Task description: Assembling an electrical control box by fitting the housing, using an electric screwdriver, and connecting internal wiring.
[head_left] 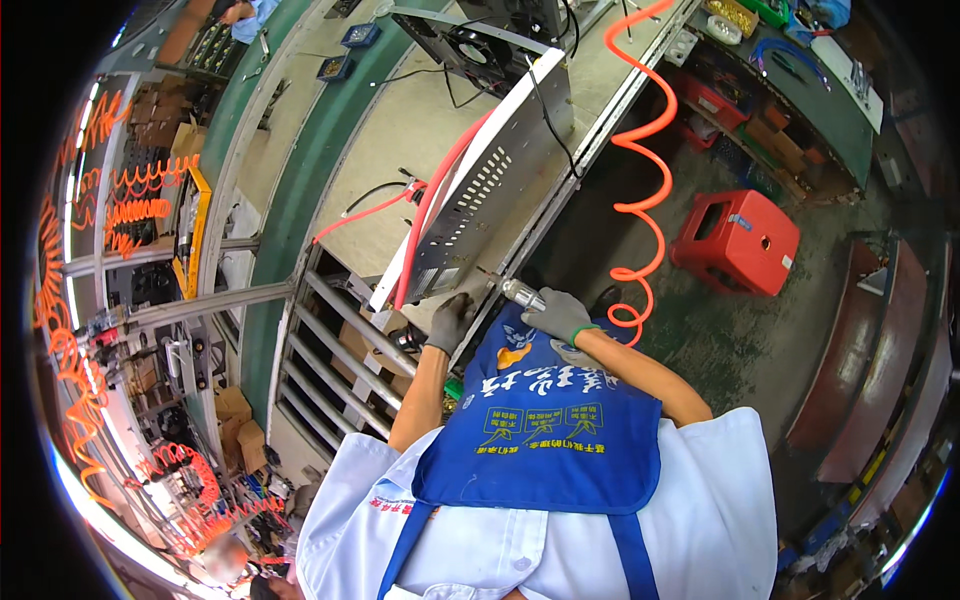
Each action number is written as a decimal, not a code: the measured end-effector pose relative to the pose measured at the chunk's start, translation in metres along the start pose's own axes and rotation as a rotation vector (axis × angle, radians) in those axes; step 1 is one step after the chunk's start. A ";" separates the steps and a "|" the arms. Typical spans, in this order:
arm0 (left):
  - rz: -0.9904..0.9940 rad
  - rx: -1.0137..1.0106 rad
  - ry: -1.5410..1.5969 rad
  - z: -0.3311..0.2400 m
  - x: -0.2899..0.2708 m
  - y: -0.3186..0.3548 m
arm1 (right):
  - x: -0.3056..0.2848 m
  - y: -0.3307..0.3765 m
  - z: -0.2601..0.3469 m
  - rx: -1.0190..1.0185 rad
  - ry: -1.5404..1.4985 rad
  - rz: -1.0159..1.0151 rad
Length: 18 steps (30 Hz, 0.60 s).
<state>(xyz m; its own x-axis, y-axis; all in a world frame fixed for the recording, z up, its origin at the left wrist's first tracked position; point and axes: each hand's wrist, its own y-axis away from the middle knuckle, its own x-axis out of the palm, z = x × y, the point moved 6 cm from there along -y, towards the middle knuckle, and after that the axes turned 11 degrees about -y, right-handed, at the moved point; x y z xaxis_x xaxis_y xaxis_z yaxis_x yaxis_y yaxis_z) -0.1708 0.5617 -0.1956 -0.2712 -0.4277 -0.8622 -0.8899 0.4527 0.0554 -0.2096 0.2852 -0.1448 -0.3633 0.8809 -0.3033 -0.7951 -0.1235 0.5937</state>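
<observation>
My right hand (pixel 560 317), in a grey glove with a green cuff, is wrapped round a silver pneumatic screwdriver (pixel 522 294). The tool's thin bit points up and left, toward the lower end of an upright perforated metal panel (pixel 480 185). My left hand (pixel 450 324), also grey-gloved, is by the panel's lower corner at the bench edge. Its fingers look curled, and what they hold, if anything, is hidden. A red hose (pixel 424 225) runs along the panel's white edge. Behind the panel's far end stands a black fan unit (pixel 472 48).
An orange coiled air hose (pixel 640 210) hangs to the right of the bench. A red plastic stool (pixel 740 243) stands on the floor. Metal rollers (pixel 345 335) lie left of my left arm. Small blue trays (pixel 335 68) sit on the far line; a parts table (pixel 800 100) stands at right.
</observation>
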 end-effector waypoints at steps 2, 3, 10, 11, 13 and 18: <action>-0.149 -0.228 0.596 -0.007 0.010 -0.015 | -0.009 0.016 0.006 -0.038 0.039 0.022; -0.175 -0.236 0.601 -0.016 0.008 -0.029 | -0.017 0.022 0.008 -0.036 0.027 0.026; 0.065 -0.778 1.584 -0.078 0.023 -0.065 | -0.046 0.045 -0.001 -0.032 -0.041 -0.004; 0.065 -0.762 1.584 -0.080 0.022 -0.067 | -0.049 0.046 -0.001 -0.033 -0.040 -0.001; 0.072 -0.748 1.581 -0.083 0.022 -0.072 | -0.051 0.046 0.001 -0.044 -0.101 0.040; 0.071 -0.761 1.446 -0.072 0.026 -0.093 | -0.049 0.025 0.000 -0.029 -0.087 -0.046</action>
<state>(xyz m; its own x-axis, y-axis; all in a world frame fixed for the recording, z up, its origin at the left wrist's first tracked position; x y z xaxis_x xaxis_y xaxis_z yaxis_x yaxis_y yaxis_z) -0.1210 0.4524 -0.1870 -0.0257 -0.9566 0.2903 -0.7078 0.2225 0.6705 -0.2119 0.2383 -0.1151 -0.2839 0.9221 -0.2628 -0.8239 -0.0944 0.5588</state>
